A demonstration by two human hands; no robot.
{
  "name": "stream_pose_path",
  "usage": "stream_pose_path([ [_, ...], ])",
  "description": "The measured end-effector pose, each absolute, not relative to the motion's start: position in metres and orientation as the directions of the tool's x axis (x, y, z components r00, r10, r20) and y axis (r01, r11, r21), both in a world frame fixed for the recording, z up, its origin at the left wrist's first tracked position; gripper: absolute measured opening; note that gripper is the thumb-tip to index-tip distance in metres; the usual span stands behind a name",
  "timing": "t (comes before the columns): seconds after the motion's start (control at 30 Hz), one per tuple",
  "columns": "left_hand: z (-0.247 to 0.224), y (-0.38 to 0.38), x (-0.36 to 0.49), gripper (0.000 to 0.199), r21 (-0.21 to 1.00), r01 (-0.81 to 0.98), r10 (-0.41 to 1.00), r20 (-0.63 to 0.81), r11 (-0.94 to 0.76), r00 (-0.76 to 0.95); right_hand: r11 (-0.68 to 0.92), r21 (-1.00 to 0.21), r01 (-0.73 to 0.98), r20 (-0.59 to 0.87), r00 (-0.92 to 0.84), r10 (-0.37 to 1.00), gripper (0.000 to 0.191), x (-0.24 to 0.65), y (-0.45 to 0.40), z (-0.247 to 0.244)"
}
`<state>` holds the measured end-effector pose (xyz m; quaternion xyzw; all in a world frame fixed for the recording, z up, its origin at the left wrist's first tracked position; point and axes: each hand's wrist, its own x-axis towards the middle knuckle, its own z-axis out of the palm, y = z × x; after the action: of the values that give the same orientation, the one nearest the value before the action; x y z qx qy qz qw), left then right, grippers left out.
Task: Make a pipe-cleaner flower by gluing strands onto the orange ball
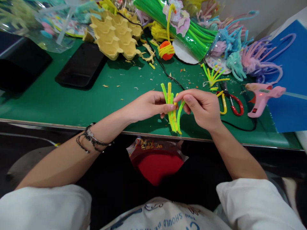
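Left hand (150, 105) pinches a small bundle of yellow and green pipe cleaners (173, 110) at mid-length, thumb and fingers closed on the stems. Right hand (202, 107) grips the same bundle from the other side, fingertips bending one green stem. The bundle is held upright in the air, just above the near edge of the green tabletop (72, 102).

Judgement: the stems are very light, fuzzy, and bend easily under wire cores; they hold best near the middle. Scissors (233, 102) and a pink glue gun (262, 97) lie to the right; an egg carton (115, 35) lies beyond.
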<state>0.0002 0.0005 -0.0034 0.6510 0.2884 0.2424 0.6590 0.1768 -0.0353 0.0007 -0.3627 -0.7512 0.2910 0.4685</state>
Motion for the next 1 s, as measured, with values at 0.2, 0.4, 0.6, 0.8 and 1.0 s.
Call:
stream_pose_path([
  [0.2,-0.0056,0.0009,0.0008,0.025,0.999,0.043,0.724,-0.052,0.03,0.688,0.561,-0.759,0.329,0.49,-0.279,0.826,0.028,0.1758,-0.0363,0.0002],
  [0.4,-0.0033,-0.0001,0.0014,0.022,0.998,0.055,0.755,-0.034,-0.002,0.655,0.471,-0.819,0.326,0.43,-0.193,0.882,0.032,0.1762,-0.0373,0.0025],
  [0.6,-0.0063,0.0,0.0012,0.022,0.997,0.067,0.745,-0.017,-0.038,0.667,0.408,-0.871,0.272,0.357,-0.219,0.908,0.034,0.1745,-0.0365,0.0032],
  [0.8,-0.0067,0.0001,0.0012,0.022,0.994,0.089,0.746,-0.014,-0.061,0.666,0.459,-0.827,0.325,0.381,-0.275,0.882,0.033,0.1758,-0.0344,0.0014],
  [1.0,-0.0062,-0.0007,0.0019,0.014,0.998,0.066,0.735,-0.029,-0.022,0.677,0.53,-0.767,0.361,0.426,-0.33,0.842,0.032,0.1796,-0.0319,0.0014],
])
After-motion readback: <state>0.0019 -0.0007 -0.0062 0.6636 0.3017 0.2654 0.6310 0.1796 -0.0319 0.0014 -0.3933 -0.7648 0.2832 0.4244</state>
